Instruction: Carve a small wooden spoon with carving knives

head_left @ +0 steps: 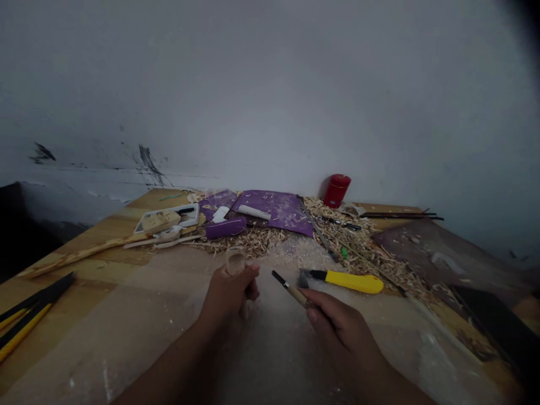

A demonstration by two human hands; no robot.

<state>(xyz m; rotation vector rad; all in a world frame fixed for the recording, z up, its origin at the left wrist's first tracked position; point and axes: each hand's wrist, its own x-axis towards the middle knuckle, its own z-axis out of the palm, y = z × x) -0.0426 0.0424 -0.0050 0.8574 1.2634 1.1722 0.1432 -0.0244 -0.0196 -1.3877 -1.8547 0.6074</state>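
Observation:
My left hand (pixel 230 292) is closed around a pale wooden spoon (pixel 235 260), its hollowed bowl end standing up above the fist. Part of the handle is hidden by my fingers. To the right, my right hand (pixel 337 323) grips a carving knife (pixel 295 292) by its wooden handle. The short dark blade points up and left toward the spoon without touching it. Just beyond the right hand lies a yellow utility knife (pixel 354 281) on the plastic-covered table.
Wood shavings (pixel 270 242) heap at the back around purple sheets (pixel 270 208). A red canister (pixel 337 190) stands by the wall. Wooden pieces and a white tray (pixel 189 216) lie at back left, a long stick (pixel 88 253) nearer, and black-and-yellow tools (pixel 37 309) at far left.

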